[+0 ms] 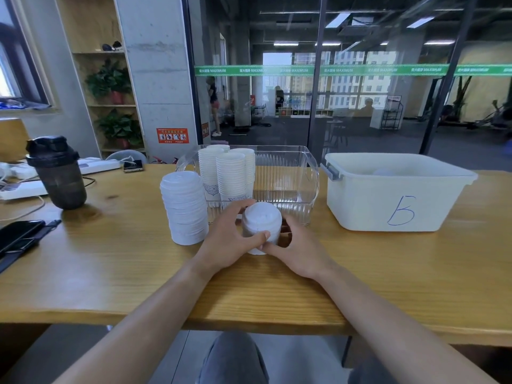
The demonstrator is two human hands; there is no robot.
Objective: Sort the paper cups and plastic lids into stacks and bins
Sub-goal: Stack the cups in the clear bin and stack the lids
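Note:
A short stack of white plastic lids (261, 221) stands on the wooden table (138, 273) in front of me. My left hand (231, 239) grips it from the left, thumb across its front. My right hand (297, 249) holds it from the right, with the thumb at its base. A taller stack of white lids (184, 207) stands just to the left. Behind them a clear plastic bin (288, 187) holds several stacks of white paper cups (227, 173) in its left half. A white bin marked with a blue letter (396, 192) sits to the right.
A dark shaker bottle (58, 173) stands at the left. Power strips and cables (25, 187), a phone (133, 165) and a dark phone with a strap (19, 236) lie along the left side. A glass wall is behind the table.

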